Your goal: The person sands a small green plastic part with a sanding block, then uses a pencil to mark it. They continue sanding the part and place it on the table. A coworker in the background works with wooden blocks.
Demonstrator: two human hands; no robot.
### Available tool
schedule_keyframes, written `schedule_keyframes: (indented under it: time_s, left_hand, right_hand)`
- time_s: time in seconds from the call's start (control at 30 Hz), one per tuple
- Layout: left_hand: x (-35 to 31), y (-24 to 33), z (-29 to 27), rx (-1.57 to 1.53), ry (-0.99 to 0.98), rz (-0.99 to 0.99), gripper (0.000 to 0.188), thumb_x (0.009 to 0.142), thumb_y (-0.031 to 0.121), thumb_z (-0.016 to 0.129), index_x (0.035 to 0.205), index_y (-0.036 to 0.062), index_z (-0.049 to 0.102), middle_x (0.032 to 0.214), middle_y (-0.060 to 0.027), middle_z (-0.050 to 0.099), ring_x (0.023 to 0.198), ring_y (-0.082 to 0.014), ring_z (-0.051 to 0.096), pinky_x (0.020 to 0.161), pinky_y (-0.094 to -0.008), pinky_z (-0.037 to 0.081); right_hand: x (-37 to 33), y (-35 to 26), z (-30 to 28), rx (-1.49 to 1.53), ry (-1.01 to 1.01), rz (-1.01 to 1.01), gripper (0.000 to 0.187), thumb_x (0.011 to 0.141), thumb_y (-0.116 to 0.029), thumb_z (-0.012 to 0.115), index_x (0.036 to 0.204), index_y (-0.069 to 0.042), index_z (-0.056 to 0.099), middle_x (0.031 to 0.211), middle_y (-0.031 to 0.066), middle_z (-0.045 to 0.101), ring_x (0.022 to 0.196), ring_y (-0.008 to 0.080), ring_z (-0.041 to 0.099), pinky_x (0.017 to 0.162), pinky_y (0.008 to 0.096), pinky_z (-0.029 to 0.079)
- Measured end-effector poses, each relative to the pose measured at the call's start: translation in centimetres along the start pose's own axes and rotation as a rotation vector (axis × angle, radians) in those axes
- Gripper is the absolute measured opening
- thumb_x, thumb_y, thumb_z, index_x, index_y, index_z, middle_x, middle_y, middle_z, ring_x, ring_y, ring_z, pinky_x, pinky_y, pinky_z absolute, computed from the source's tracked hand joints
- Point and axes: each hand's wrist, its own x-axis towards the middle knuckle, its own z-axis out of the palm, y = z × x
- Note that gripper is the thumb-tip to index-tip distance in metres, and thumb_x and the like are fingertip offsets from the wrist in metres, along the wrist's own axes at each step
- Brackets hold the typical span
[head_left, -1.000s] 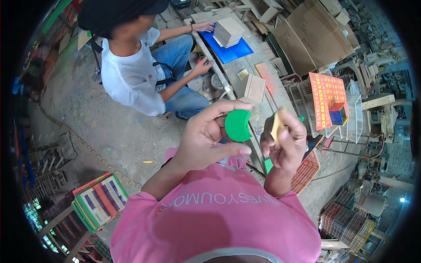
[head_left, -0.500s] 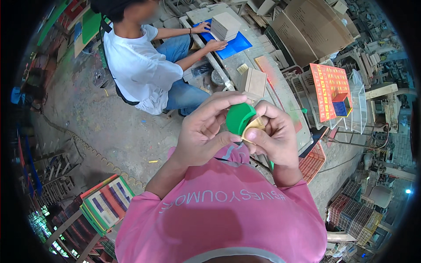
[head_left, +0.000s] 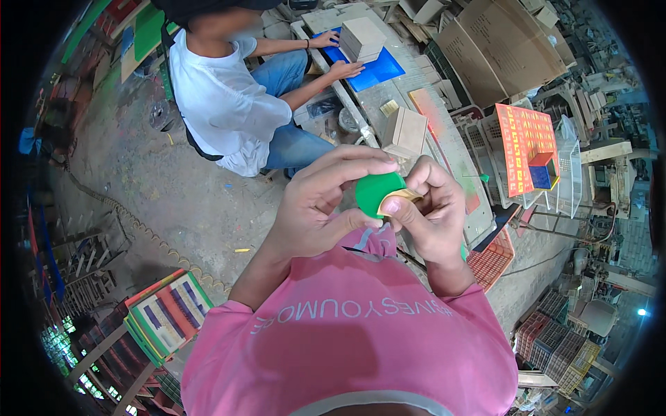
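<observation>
Green disc [head_left: 377,188] held in L grip [head_left: 320,197], tan pad [head_left: 409,195] pinched in R grip [head_left: 436,211] alongside; uneven R press. cd twist disc loose.

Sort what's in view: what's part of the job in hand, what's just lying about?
In use:
- green piece, in the left grip
- bent yellowish sheet, in the right grip, against the green piece

Apparently just lying about:
- wooden block nearest the hands, on the bench
- cardboard box
- orange basket
- stacked coloured boards
</observation>
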Motion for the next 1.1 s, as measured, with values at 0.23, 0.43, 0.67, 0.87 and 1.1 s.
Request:
schedule_keyframes:
  time_s: [0.23,0.43,0.67,0.87,1.1]
  left_hand:
    - [0.0,-0.8,0.5,-0.101,0.047,-0.005,0.051,0.077,-0.001,0.070,0.123,-0.0053,0.049,0.123,-0.0143,0.046,0.111,-0.0196,0.052,0.094,-0.0310,0.044]
    - [-0.3,-0.7,0.7,-0.155,0.124,-0.036,0.052,0.077,-0.003,0.069,0.124,-0.0043,0.047,0.125,-0.0129,0.044,0.113,-0.0185,0.050,0.097,-0.0302,0.040]
    - [-0.4,-0.7,0.3,-0.054,0.035,0.007,0.056,0.076,-0.002,0.071,0.125,-0.0039,0.046,0.124,-0.0137,0.044,0.111,-0.0181,0.051,0.094,-0.0294,0.043]
    - [-0.9,-0.7,0.9,-0.122,0.110,-0.076,0.058,0.075,-0.001,0.073,0.125,-0.0035,0.044,0.123,-0.0138,0.046,0.112,-0.0186,0.051,0.093,-0.0301,0.043]
    - [-0.4,0.3,1.2,-0.098,0.122,-0.050,0.056,0.074,-0.001,0.074,0.122,-0.0038,0.046,0.122,-0.0128,0.046,0.117,-0.0194,0.050,0.095,-0.0295,0.043]
  right_hand:
    - [0.5,2.3,0.7,-0.407,0.359,-0.512,0.022,0.082,-0.002,0.069,0.085,-0.002,0.047,0.068,0.0032,0.058,0.055,0.0028,0.051,0.048,0.0163,0.038]
    - [0.4,0.4,0.1,-0.016,0.192,-0.208,0.022,0.082,0.001,0.067,0.089,-0.002,0.046,0.072,0.0043,0.058,0.058,0.0035,0.053,0.051,0.0160,0.042]
    - [0.6,0.5,0.3,-0.022,0.063,-0.119,0.022,0.082,-0.001,0.069,0.085,-0.003,0.047,0.070,0.0026,0.058,0.056,0.0014,0.051,0.047,0.0156,0.038]
    - [1.6,2.3,1.0,-0.452,0.485,-0.571,0.023,0.082,-0.002,0.069,0.086,-0.003,0.047,0.069,0.0024,0.058,0.057,0.0018,0.052,0.047,0.0155,0.039]
    - [1.1,0.8,1.1,-0.047,0.121,-0.206,0.021,0.082,0.002,0.066,0.088,-0.002,0.046,0.074,0.0047,0.060,0.064,0.0026,0.054,0.056,0.0163,0.042]
